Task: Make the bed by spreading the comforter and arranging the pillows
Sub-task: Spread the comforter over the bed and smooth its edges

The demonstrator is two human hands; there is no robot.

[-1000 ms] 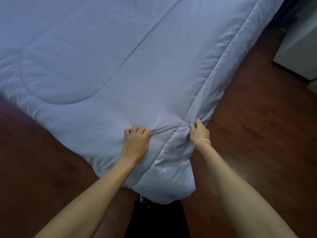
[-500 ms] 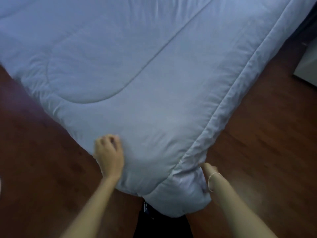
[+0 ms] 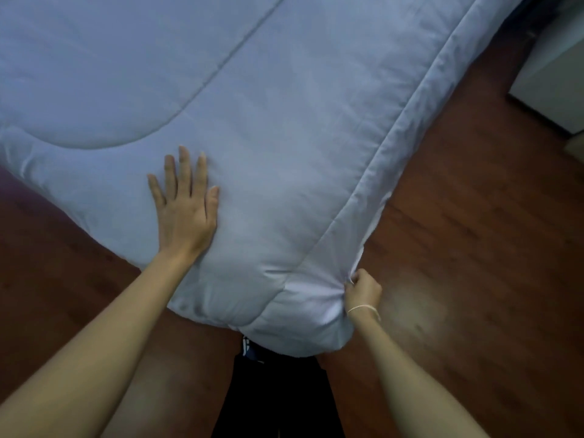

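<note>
A pale blue quilted comforter (image 3: 284, 105) covers the bed, and its near corner hangs down in front of me. My left hand (image 3: 185, 203) lies flat on the comforter near that corner, fingers straight and spread. My right hand (image 3: 361, 290), with a thin band on the wrist, pinches the comforter's side edge just right of the corner. The fabric is bunched at the pinch. No pillows are in view.
Dark wooden floor (image 3: 474, 248) surrounds the bed corner on the left and right. A white piece of furniture (image 3: 556, 74) stands at the upper right beside the bed. My dark trousers (image 3: 278, 396) show below the hanging corner.
My left hand has opened from a curled grip and now lies flat on the comforter. My right hand has come out from behind the corner and pinches the side edge.
</note>
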